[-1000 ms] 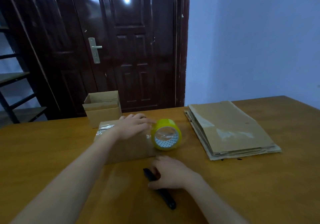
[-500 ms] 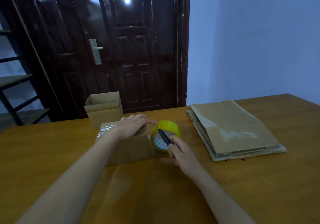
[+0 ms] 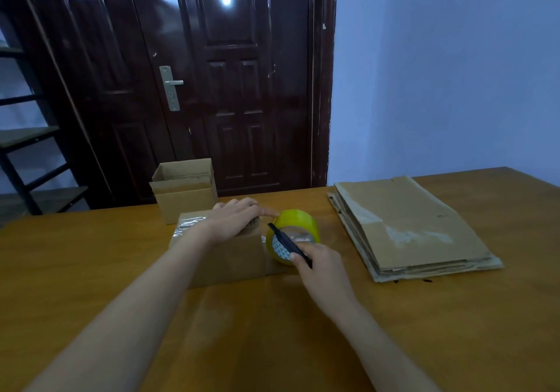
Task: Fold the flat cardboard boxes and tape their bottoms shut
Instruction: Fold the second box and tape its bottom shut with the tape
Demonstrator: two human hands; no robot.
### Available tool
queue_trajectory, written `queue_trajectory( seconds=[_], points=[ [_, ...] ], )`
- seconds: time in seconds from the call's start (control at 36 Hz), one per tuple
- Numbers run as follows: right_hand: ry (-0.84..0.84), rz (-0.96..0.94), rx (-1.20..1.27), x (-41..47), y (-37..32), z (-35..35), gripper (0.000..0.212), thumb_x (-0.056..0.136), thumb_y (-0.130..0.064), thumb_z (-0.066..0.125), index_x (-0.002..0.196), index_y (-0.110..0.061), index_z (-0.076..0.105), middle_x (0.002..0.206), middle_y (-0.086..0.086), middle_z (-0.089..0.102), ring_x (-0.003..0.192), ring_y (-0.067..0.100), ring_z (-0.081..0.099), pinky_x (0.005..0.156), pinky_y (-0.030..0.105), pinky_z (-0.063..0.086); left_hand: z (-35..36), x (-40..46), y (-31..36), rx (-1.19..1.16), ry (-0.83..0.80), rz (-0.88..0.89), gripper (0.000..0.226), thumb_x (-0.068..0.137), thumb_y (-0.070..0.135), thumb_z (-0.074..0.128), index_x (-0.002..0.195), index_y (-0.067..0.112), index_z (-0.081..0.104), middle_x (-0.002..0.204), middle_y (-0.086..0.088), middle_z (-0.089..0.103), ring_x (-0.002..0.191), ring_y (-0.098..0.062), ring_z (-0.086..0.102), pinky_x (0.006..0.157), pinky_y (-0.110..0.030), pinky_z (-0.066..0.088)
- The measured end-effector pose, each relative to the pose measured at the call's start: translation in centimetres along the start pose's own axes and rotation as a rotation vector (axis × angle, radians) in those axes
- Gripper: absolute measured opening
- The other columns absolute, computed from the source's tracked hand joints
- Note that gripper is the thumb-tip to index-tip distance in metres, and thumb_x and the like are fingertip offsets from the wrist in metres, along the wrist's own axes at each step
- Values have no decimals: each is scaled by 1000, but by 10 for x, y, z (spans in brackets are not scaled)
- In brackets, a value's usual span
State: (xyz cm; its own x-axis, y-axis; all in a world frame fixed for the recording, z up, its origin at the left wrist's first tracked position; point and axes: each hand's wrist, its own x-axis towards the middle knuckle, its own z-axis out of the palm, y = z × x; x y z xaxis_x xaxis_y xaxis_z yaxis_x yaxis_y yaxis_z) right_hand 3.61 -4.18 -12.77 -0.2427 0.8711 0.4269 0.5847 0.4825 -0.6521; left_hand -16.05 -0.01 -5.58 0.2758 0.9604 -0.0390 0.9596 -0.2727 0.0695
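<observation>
A folded cardboard box lies bottom-up on the wooden table, with clear tape running along its top. My left hand rests flat on the box's top, fingers straight and reaching toward the tape roll. A yellow roll of tape stands on edge against the box's right end. My right hand grips a black cutter, whose tip points up-left at the strip between box and roll.
A second box, folded and open at the top, stands behind the first near the table's far edge. A stack of flat cardboard boxes lies to the right. A dark door and a metal shelf stand beyond the table.
My right hand picked the black cutter up off the table in front of the box and brought it up to the tape roll. My left hand stayed on the box.
</observation>
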Motion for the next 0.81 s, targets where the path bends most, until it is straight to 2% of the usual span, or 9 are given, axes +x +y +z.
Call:
queue_trajectory(
  seconds=[0.06, 0.17, 0.33, 0.42, 0.53, 0.61, 0.67, 0.75, 0.81],
  points=[
    [12, 11, -60, 3, -4, 2, 25, 97, -26, 50, 113, -15, 65, 94, -2, 60, 81, 8, 53, 64, 13, 40, 0, 0, 1, 7, -1, 0, 41, 104, 24, 21, 141, 38, 34, 151, 1, 26, 136, -22, 27, 109, -39, 18],
    [21, 39, -169, 6, -13, 3, 30, 98, -28, 47, 121, -15, 60, 106, 3, 60, 93, 17, 57, 71, 23, 45, 0, 0, 1, 27, 0, -1, 40, 104, 23, 21, 140, 37, 35, 151, 0, 26, 135, -22, 27, 109, -40, 18],
    [-5, 106, -293, 12, -27, 7, 33, 100, -31, 41, 127, -16, 54, 115, 4, 56, 95, 21, 58, 72, 28, 48, 1, 1, 1, 15, 5, -6, 37, 104, 26, 20, 133, 32, 43, 150, 0, 28, 134, -22, 28, 110, -41, 18],
    [-40, 141, -360, 14, -33, 7, 28, 101, -27, 39, 120, -13, 56, 115, 7, 54, 93, 24, 60, 63, 27, 41, 0, 0, 2, 17, 4, 0, 38, 104, 25, 20, 134, 33, 43, 151, 0, 27, 135, -22, 27, 110, -41, 17],
    [-96, 164, -467, 16, -43, 7, 23, 101, -12, 38, 112, -8, 58, 117, 12, 52, 97, 27, 57, 63, 28, 37, 1, 0, 1, 21, 5, -1, 36, 103, 25, 21, 128, 29, 46, 150, 1, 27, 134, -22, 28, 110, -41, 18],
    [-204, 179, -510, 16, -47, 10, 25, 98, -5, 39, 106, -5, 62, 103, 12, 58, 84, 28, 56, 61, 31, 38, 3, 1, 0, 11, 3, -4, 36, 104, 27, 19, 126, 30, 48, 149, 1, 29, 132, -22, 30, 109, -42, 19],
    [-291, 194, -525, 12, -48, 13, 24, 98, -5, 39, 103, -4, 63, 91, 10, 58, 79, 27, 56, 61, 30, 38, 3, 2, 0, -1, 3, -8, 37, 104, 28, 18, 124, 30, 49, 148, 2, 29, 132, -21, 29, 110, -42, 18],
    [-279, 227, -478, 3, -44, 11, 21, 98, -14, 41, 100, -8, 61, 101, 10, 59, 87, 26, 60, 60, 29, 39, 3, 1, 0, -20, 0, -2, 36, 104, 28, 20, 125, 29, 48, 149, 1, 29, 133, -21, 28, 111, -41, 17],
    [-262, 210, -422, -2, -37, 6, 18, 96, -15, 42, 89, -12, 58, 92, 8, 56, 72, 21, 54, 53, 25, 36, 3, 2, -1, -54, -1, -3, 36, 104, 29, 19, 125, 35, 47, 149, 1, 29, 133, -21, 28, 110, -41, 16]
  ],
)
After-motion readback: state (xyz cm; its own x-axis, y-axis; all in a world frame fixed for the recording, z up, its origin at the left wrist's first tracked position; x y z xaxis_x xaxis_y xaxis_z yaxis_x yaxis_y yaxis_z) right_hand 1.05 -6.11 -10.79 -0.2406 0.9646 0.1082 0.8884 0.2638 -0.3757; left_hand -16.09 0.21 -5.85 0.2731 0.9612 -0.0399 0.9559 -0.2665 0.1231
